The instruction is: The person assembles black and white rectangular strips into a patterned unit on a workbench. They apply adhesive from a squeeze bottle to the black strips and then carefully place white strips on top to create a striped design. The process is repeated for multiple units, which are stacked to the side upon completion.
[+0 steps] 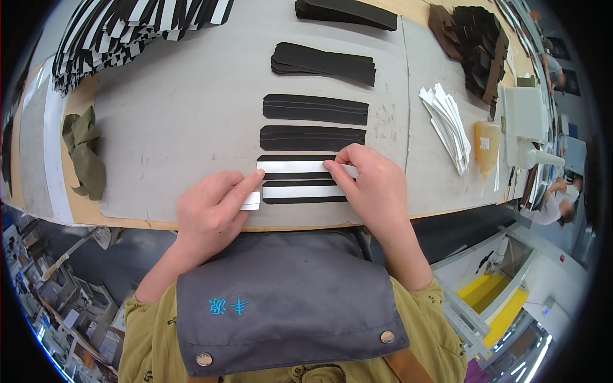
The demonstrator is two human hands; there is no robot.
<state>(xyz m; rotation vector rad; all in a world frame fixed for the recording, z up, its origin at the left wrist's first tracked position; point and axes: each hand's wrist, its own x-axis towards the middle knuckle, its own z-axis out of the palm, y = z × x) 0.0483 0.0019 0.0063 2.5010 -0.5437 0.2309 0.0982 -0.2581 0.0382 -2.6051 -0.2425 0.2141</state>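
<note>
Grey apron point(287, 274), with blue stitched marks and two metal snaps, nearest the body; beyond it, the table point(172, 127), covered in grey board, its near edge running beneath both wrists.

Nearest black strip point(300, 200), lying crosswise between the hands, one white strip point(300, 191) along its middle; its right end passes under the right hand point(377, 188).

Upper white strip point(290, 167), laid lengthwise on a second black strip point(297, 157) just beyond the first; this piece spans the gap between the hands, touched by both.

Left hand point(214, 204), back uppermost, forefinger tip resting on the left end of the upper white strip; short white ends point(251, 202) protrude from beneath it; whether its fingers close on them, cannot be told.

Right hand, thumb tip on the upper white strip toward its right end, forefinger bent close beside; whether the two pinch it or merely press, cannot be told.

Farther off, two creased black strips point(313, 138) point(316, 110), parallel, one behind the other; at left, a crumpled olive cloth point(84, 153); at right, an amber bottle point(486, 145), nozzle toward the near edge, beside a fanned white bundle point(447, 127).

Farthest, two black stacks point(322, 64) point(345, 14); a dark brown heap point(479, 51) at right; a black-and-white striped pile point(128, 32) at left.
</note>
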